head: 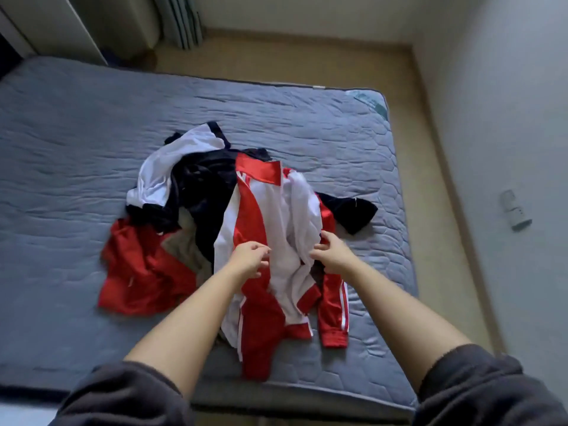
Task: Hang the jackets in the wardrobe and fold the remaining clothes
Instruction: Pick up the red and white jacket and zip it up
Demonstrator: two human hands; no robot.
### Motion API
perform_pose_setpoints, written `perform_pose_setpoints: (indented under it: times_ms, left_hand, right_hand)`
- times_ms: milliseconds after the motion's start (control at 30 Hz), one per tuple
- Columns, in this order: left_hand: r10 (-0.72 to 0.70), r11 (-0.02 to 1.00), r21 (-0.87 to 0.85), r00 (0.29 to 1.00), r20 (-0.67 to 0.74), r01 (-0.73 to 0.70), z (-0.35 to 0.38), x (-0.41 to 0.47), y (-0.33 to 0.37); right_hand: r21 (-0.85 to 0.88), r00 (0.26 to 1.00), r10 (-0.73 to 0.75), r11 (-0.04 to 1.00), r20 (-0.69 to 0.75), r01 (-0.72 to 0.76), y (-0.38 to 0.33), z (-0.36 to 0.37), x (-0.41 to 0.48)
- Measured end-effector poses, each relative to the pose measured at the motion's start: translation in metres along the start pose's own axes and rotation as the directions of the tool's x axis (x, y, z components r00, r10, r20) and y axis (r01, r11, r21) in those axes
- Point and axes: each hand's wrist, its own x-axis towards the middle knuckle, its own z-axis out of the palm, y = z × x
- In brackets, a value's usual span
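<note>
A red jacket (249,210) with white panels lies face up on top of a heap of clothes in the middle of a grey-blue mattress (76,133), collar away from the person and hem toward the near edge. Both bare forearms reach out over it. The left hand (250,259) rests on the jacket's front with its fingers curled in, pinching the cloth where red meets white. The right hand (330,253) is just beside it, fingers and thumb closed on the edge of the white panel, which bunches up between the two hands. The jacket's striped sleeve (333,315) runs down toward the near edge, right of the body. Under and left of the jacket lie a white jacket (166,170) with navy trim, a navy garment (206,192), a crumpled red garment (138,272) and some beige cloth (184,247); a navy end (353,210) sticks out on the right. A white cabinet (92,26) stands beyond the far left corner, and a small white fitting (516,210) sits on the right wall (507,103)
</note>
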Motion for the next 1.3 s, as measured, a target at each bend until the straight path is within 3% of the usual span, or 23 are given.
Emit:
perform_pose_setpoints:
  times_ms: [233,367,533,633,733,867,967,1133,1300]
  left_hand:
    - [-0.212,0.977,-0.019,0.977,0.032,0.213,0.048,0.039,-0.15]
    - [-0.275,0.96,-0.026,0.959,0.067,0.277,0.093,0.062,-0.222]
    - [-0.315,0.947,-0.047,0.947,0.064,0.318,0.143,0.103,-0.283]
    - [-0.392,0.905,-0.167,0.919,0.032,0.392,0.167,0.127,-0.31]
    - [-0.463,0.832,-0.345,0.886,0.003,0.435,0.186,0.145,-0.328]
    - [-0.437,0.688,-0.637,0.899,0.019,0.348,0.203,0.162,-0.332]
    - [-0.409,0.65,-0.687,0.911,0.044,0.325,0.211,0.171,-0.325]
    - [-0.402,0.707,-0.604,0.912,0.084,0.367,0.204,0.169,-0.317]
    - [-0.249,0.659,-0.685,0.95,0.189,0.31,0.181,0.142,-0.305]
  right_hand:
    - [-0.151,0.981,0.191,0.971,0.036,-0.184,0.148,0.054,0.024]
    - [-0.326,0.969,0.232,0.925,0.083,-0.193,0.221,0.077,0.046]
    - [-0.271,0.973,0.229,0.939,0.03,-0.213,0.276,0.096,0.091]
    - [-0.121,0.971,0.236,0.964,-0.026,-0.237,0.293,0.106,0.122]
    - [0.091,0.952,0.306,0.949,-0.026,-0.303,0.299,0.117,0.151]
    - [0.317,0.915,0.397,0.86,0.078,-0.4,0.295,0.133,0.171]
    - [0.278,0.93,0.366,0.891,0.029,-0.359,0.296,0.134,0.175]
    - [0.132,0.961,0.276,0.954,-0.036,-0.269,0.296,0.103,0.166]
    - [0.227,0.926,0.24,0.923,0.293,-0.311,0.3,0.068,0.134]
